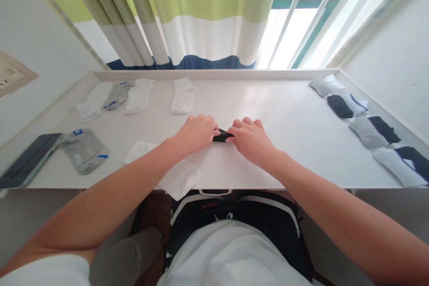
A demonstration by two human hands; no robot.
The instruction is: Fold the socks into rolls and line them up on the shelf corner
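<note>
My left hand (pixel 197 132) and my right hand (pixel 250 139) meet at the middle of the white table (pixel 288 116). Both press their fingers onto a small black sock (pixel 221 135), which shows only as a dark strip between them; most of it is hidden under my fingers. A flat white sock (pixel 177 174) lies under my left forearm and hangs slightly over the table's near edge.
Several white and grey socks (pixel 117 96) lie at the far left, one white sock (pixel 182 95) behind my hands, and a grey sock (pixel 84 149) beside a dark phone (pixel 28 160). A row of grey, black and white socks (pixel 368 132) lines the right side. Curtain and window stand behind.
</note>
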